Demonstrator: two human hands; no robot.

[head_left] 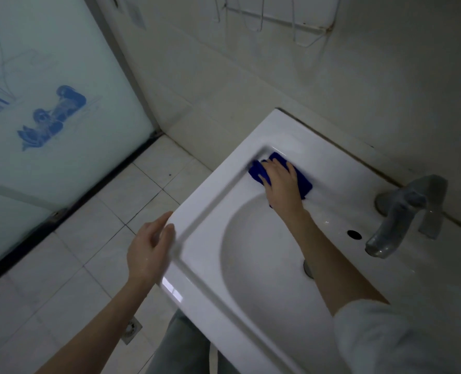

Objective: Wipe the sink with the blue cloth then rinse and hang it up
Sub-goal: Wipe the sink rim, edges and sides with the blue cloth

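The white ceramic sink (202, 211) fills the lower right, with a round basin and a drain partly hidden behind my right forearm. The blue cloth (303, 182) lies flat on the sink's far left ledge, just above the basin. My right hand (280, 182) presses down on the cloth with straight fingers, covering its middle. My left hand (149, 249) hovers by the sink's left rim, fingers relaxed and holding nothing; its fingertips are at or just touching the edge.
A grey metal faucet (402, 220) stands at the right, with an overflow hole (354, 234) beside it. A wire rack (277, 17) hangs on the tiled wall above. A frosted glass door (48, 103) stands at the left, a floor drain (130, 329) below.
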